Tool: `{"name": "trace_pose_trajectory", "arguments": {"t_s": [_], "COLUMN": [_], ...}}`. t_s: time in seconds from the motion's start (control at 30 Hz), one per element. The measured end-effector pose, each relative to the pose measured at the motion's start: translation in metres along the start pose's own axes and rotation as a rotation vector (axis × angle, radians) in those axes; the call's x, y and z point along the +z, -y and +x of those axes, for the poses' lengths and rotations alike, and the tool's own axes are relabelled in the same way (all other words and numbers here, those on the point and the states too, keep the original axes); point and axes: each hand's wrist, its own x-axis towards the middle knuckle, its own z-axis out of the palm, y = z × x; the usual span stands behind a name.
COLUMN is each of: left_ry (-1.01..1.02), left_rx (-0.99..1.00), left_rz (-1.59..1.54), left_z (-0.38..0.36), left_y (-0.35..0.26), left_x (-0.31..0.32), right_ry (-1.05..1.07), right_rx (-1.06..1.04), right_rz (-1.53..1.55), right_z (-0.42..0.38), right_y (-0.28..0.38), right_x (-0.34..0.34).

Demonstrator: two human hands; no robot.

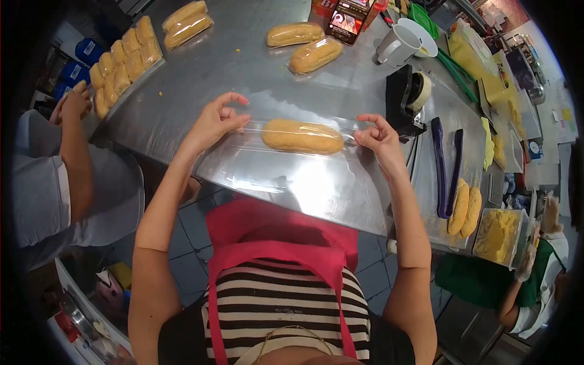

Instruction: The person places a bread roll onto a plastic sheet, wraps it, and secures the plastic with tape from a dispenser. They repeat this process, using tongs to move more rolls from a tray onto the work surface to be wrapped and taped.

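A long golden bread roll lies on the metal table, wrapped in clear film. At its left side my left hand pinches the end of the film between thumb and fingers. The opposite end of the film is pinched by my right hand, just right of the roll. The film looks stretched between both hands. Beyond the roll, two wrapped rolls lie close together.
A tape dispenser stands right of my right hand, with a white mug behind it. Purple tongs and two unwrapped rolls are at the right. Packed rolls sit far left. A person stands left, another right.
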Motion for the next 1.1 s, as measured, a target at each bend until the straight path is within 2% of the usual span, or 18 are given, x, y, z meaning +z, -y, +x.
{"name": "trace_pose_trajectory", "arguments": {"t_s": [0.3, 0.4, 0.6, 0.67, 0.87, 1.0, 1.1], "left_ry": [0.069, 0.108, -0.032, -0.018, 0.088, 0.098, 0.166], "left_rx": [-0.019, -0.041, -0.009, -0.009, -0.122, -0.276, -0.256], "left_rz": [0.118, 0.279, 0.225, 0.269, 0.187, 0.213, 0.26], "left_z": [-0.005, -0.01, -0.011, -0.011, -0.007, -0.005, -0.002], "left_y": [0.0, -0.013, -0.006, -0.007, -0.01, -0.012, -0.004], "left_x": [-0.002, -0.004, 0.003, 0.002, -0.001, -0.004, -0.01], "right_ry": [-0.046, -0.077, -0.102, -0.079, -0.046, -0.054, -0.064], "right_rx": [0.028, 0.038, -0.038, -0.03, 0.051, 0.072, 0.09], "right_rz": [-0.099, -0.122, -0.303, -0.348, -0.112, -0.1, -0.144], "right_z": [-0.001, -0.006, -0.007, -0.008, -0.003, -0.004, -0.002], "right_y": [-0.007, -0.001, -0.002, 0.003, -0.008, -0.008, -0.005], "right_x": [0.0, 0.002, -0.001, -0.002, -0.009, -0.007, -0.007]}}
